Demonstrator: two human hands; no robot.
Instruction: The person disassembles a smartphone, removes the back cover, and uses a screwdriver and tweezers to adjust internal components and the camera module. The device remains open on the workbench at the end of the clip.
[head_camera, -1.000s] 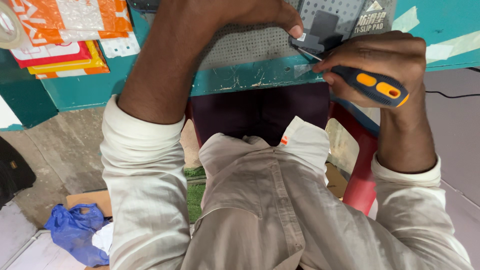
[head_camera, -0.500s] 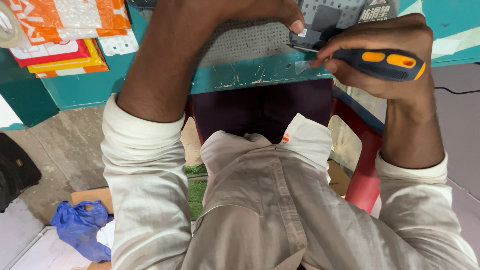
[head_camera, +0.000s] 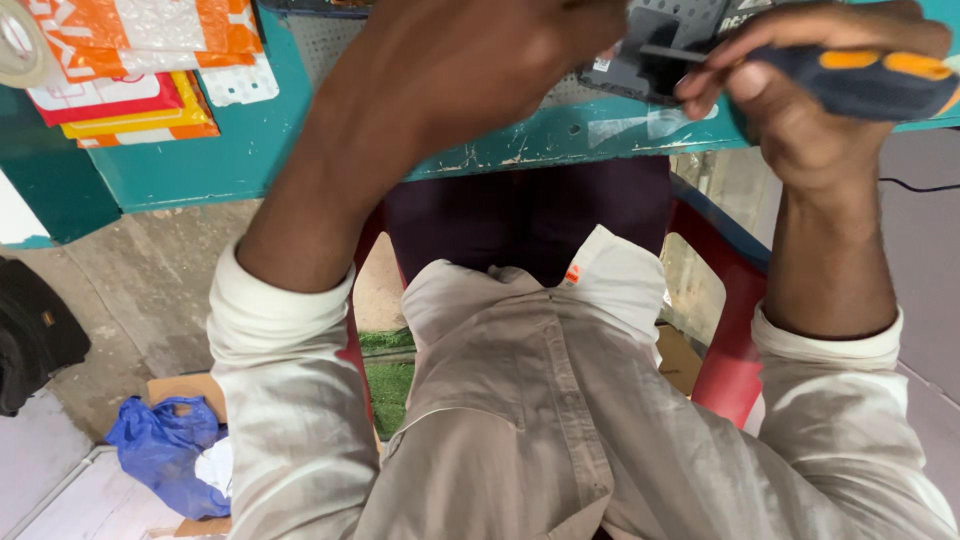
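Observation:
At the top right, my right hand (head_camera: 800, 90) grips a screwdriver (head_camera: 870, 80) with a dark blue and orange handle. Its metal shaft points left onto a dark grey flat device (head_camera: 650, 60) lying on the teal table (head_camera: 250, 150). My left hand (head_camera: 470, 70) rests palm down across the table beside the device, with its fingertips at the device's left edge. Most of the device is hidden by both hands and the top frame edge.
Orange, red and yellow packets (head_camera: 130, 70) lie on the table's left end, and a tape roll (head_camera: 20, 50) sits at the far left. A red plastic chair (head_camera: 730, 340) is under me. On the floor lie a blue bag (head_camera: 160, 450), cardboard and a black bag (head_camera: 35, 330).
The view has tilted down, so hands and table sit higher in frame. My right hand has brought the screwdriver up and levelled it, its tip staying at the device. My left hand stays put.

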